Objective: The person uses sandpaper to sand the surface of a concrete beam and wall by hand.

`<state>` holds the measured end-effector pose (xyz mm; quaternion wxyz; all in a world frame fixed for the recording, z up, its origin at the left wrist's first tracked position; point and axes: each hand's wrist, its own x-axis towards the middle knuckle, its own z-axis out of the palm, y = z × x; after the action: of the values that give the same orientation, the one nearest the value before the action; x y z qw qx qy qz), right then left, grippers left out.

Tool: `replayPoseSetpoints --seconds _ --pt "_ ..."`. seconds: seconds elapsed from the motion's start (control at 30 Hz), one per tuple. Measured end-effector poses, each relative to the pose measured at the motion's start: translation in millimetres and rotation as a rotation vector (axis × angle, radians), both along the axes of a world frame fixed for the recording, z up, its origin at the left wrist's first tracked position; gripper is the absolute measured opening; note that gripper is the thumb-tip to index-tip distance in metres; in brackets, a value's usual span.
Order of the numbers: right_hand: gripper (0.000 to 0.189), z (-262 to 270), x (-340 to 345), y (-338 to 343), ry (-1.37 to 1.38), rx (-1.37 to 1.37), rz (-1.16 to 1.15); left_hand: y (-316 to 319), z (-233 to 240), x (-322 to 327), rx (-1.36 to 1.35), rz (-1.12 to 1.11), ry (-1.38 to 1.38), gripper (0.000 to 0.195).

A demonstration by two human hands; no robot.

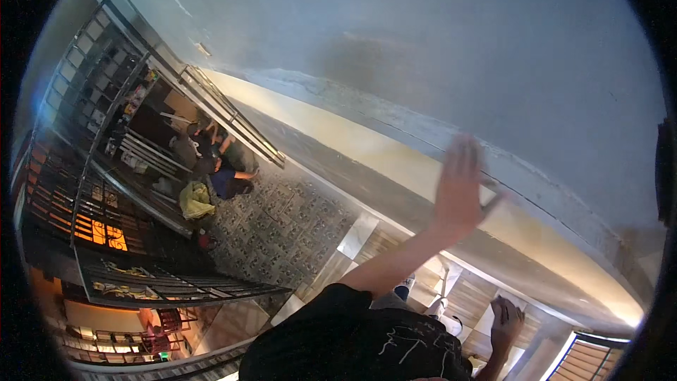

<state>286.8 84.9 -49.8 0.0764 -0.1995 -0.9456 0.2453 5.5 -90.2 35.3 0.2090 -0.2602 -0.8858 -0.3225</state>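
Observation:
Raised in front of me, my left hand (pixel 459 190) is flat with its back towards me, fingers pointing up and thumb spread to the side. It is blurred and overlaps the ledge (pixel 391 119) along the grey plastered wall (pixel 502 53); whether it touches the surface I cannot tell. Nothing shows in it. My right hand (pixel 506 323) hangs low on the right, beside my black T-shirt (pixel 349 338), with its fingers curled. Its palm is hidden, so anything inside cannot be made out. Below the ledge runs a cream band (pixel 328 137).
Tall metal gates (pixel 87 169) stand on the left. Beyond them, people (pixel 225 174) crouch on patterned floor tiles (pixel 280 227), near a yellow plastic bag (pixel 195 201) and pale slats (pixel 151 153). Wood-look tiles (pixel 378 243) lie underneath me. A barred opening (pixel 587 360) is at lower right.

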Motion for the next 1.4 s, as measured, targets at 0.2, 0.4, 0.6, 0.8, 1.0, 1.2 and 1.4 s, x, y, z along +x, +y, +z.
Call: replayPoseSetpoints --seconds 0.2,0.4,0.6,0.8,1.0,1.2,1.4 --pt "0.009 10 -21 -19 0.111 -0.084 0.053 -77 -25 -48 0.035 -0.025 0.254 0.074" --pt "0.010 1 15 -13 0.100 -0.050 -0.086 -180 -15 -131 -0.163 0.564 0.247 0.059" --pt "0.012 -5 25 -4 0.106 -0.071 -0.201 -34 12 -37 -0.336 0.413 -0.040 0.111" --pt "0.009 6 4 -15 0.137 -0.045 -0.079 72 15 76 -0.061 -0.404 -0.122 0.116" --pt "0.012 7 31 -16 0.121 -0.084 -0.242 24 -16 4 -0.222 0.186 0.159 0.098" --pt "0.010 5 60 -10 0.096 -0.034 -0.332 69 14 31 -0.335 0.184 -0.022 0.109" --pt "0.007 8 39 -10 0.080 -0.072 -0.263 117 21 72 -0.295 -0.326 -0.057 0.113"
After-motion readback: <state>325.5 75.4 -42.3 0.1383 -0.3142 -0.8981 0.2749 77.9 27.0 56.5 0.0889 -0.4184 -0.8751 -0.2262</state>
